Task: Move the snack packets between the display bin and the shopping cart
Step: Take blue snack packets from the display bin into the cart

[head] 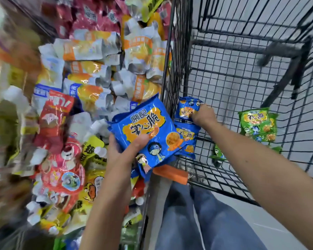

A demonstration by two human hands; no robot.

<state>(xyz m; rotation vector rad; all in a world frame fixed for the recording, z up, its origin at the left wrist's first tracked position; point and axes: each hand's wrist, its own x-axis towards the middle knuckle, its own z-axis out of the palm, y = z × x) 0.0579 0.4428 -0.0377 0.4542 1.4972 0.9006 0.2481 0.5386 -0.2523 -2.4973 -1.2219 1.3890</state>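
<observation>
Left hand (123, 150) clamps the big blue packet (146, 130), thumb on its face and fingers underneath, over the display bin (42, 24) right at the cart-side edge. It's probably a stack of two or three, since extra blue edges show behind, but blur makes that unclear. It looks parked there so the other hand can work.

Right hand (203, 115) is down inside the shopping cart (233, 91), fingers curled onto the top edge of a small blue packet (185, 110) standing against the cart's near wall. A second blue packet (186, 136) lies just below it. Green packets (258, 125) sit well apart on the cart floor.

My read is the blues are being collected first.
</observation>
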